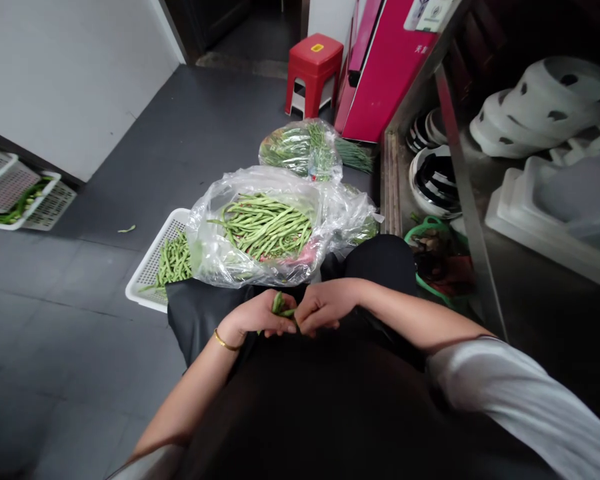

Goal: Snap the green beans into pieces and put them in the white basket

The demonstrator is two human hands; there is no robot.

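My left hand [257,315] and my right hand [325,305] meet over my lap, both closed on a short green bean [280,305] held between them. A gold bangle circles my left wrist. Just beyond my knees sits a clear plastic bag [215,250] full of long green beans [267,227]. A white slotted basket [153,257] to its left holds cut bean pieces [175,260].
A second bag of beans [300,148] lies further back near a red stool [314,72] and a pink cabinet [385,73]. A metal shelf [460,173] on the right carries white trays and bowls. White baskets [17,193] sit at far left on the grey floor.
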